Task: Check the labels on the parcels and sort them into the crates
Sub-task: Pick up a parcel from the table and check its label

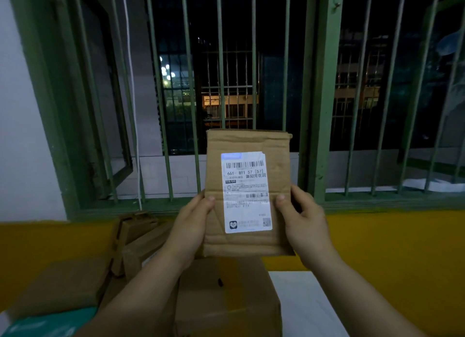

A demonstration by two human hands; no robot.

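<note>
At the far left a teal-and-white package [37,324] lies at the bottom edge, with a flat brown cardboard box [63,284] just behind it. Beside these, smaller brown cardboard boxes [137,238] lean against a yellow wall band [390,248] under a window with green metal bars [324,85].

The person's left hand [187,229] grips the left edge of a flat, creased brown cardboard parcel [276,145], thumb pressed on its front face and fingers hidden behind it. The parcel is held upright in the air at the middle of the view, in front of the window and above a large brown cardboard box [226,299] lying below it. Its cardboard is crumpled, with horizontal fold lines near the top and bottom and a bent upper right corner.

A white rectangular shipping label [246,192] is stuck upright on the front, slightly right of centre. It bears a barcode at the top, the printed line "661- B11 57 [57]", Chinese characters, a second smaller barcode, and a small logo and QR code at the bottom; the fine print is too blurred to read.

The right hand [305,222] grips the parcel's right edge the same way, thumb on the front. Below it, to the right of the large box, lies the white counter [307,306].
</note>
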